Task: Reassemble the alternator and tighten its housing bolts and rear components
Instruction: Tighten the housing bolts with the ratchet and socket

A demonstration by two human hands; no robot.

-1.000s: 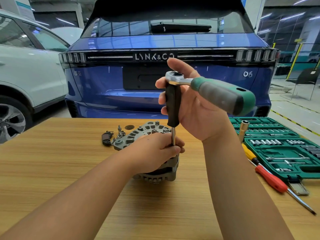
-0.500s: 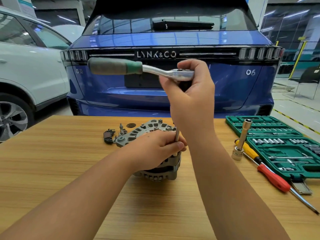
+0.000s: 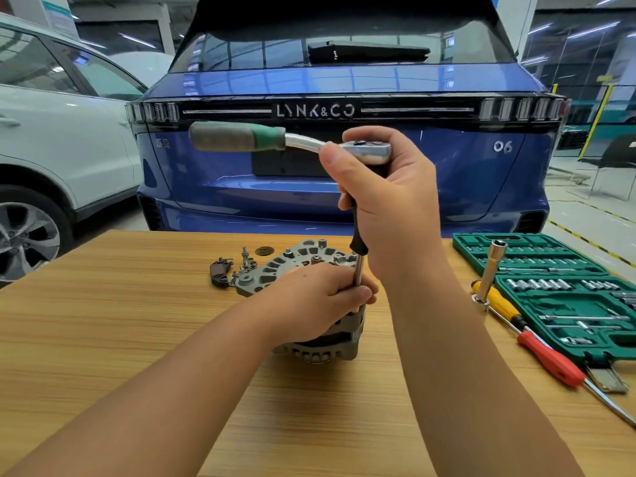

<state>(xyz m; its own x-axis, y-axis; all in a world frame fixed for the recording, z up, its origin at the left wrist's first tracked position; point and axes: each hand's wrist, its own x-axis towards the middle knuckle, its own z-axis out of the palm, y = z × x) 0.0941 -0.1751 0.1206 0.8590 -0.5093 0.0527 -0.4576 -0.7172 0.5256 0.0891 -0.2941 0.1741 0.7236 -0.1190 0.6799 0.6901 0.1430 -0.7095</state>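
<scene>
One ribbed grey cast-metal alternator (image 3: pixel 330 339) at table centre, one chrome ratchet (image 3: pixel 289 141) with worn green-grey grip pointing left, two screwdrivers (image 3: pixel 537 342) right, yellow and red. Left hand (image 3: pixel 316 304) curled over the alternator, pinching the thin steel shaft (image 3: pixel 358 271). Right hand (image 3: pixel 389 201) wrapped round the black extension handle (image 3: pixel 356 232) beneath the ratchet head.

We are in a car workshop: a blue car (image 3: pixel 344 139) fills the upper centre, a white car (image 3: pixel 62 139) sits upper left, and a green socket set (image 3: pixel 557 294) (lid open) lies lower right on the wooden table (image 3: pixel 103 321).
</scene>
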